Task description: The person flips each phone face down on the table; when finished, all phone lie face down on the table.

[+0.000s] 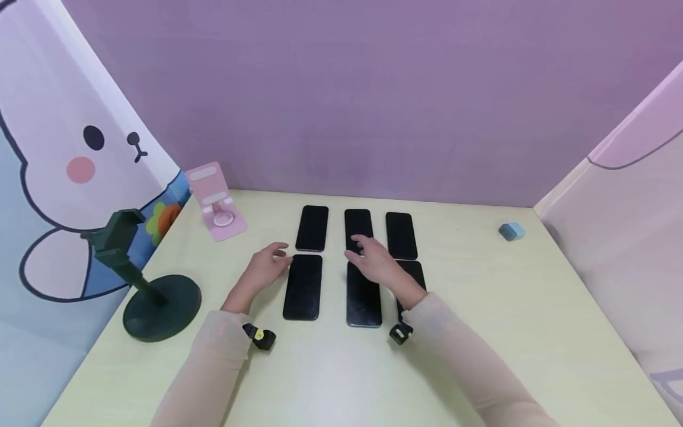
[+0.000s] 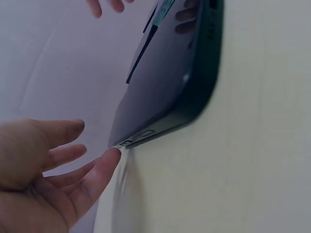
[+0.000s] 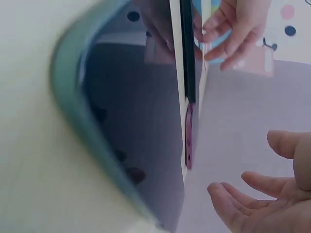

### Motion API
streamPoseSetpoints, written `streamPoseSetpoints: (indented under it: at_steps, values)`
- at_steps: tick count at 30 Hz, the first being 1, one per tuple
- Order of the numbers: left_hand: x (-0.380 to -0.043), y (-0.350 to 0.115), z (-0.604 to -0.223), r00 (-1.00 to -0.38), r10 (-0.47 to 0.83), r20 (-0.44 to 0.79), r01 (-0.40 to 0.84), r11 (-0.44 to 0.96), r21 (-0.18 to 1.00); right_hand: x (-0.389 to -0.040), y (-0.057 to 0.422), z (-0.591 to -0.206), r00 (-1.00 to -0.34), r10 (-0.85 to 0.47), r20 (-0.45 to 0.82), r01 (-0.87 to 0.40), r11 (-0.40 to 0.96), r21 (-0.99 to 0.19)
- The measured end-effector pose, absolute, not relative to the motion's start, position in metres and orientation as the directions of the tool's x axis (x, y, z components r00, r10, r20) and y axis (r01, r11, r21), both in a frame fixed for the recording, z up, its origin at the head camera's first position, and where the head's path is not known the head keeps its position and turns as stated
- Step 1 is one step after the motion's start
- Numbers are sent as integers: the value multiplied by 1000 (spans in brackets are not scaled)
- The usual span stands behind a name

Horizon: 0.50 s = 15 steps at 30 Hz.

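Phones lie in near and far rows; straightening them seems in hand, next calling for light touches. Left hand, loosely spread, is by the near left phone; right hand, relaxed, empty, above the middle pair.

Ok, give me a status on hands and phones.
Left hand empty, beside near-left phone. Right hand empty, over middle phones. Right forearm partly covers near-right phone.
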<state>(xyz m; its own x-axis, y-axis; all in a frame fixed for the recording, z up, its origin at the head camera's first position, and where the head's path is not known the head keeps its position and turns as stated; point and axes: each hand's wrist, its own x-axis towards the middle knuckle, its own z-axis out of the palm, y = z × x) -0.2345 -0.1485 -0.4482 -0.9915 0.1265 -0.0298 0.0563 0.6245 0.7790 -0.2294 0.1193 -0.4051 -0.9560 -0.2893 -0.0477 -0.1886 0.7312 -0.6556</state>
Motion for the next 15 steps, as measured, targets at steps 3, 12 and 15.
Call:
streamPoseSetpoints:
  at_steps: [3, 12, 15]
  values:
    - [-234, -148, -451, -992, 118, -34, 47, 620, 784, -230, 106, -408, -950, -306, -65, -185, 716, -673]
    - [-233, -144, -454, -992, 120, -39, 38, 576, 817, -232, 81, -421, -939, -311, -144, -126, 704, -699]
    - [-233, -144, -454, -992, 117, -42, 35, 584, 811, -233, 76, -425, -933, -311, -182, -87, 685, -723]
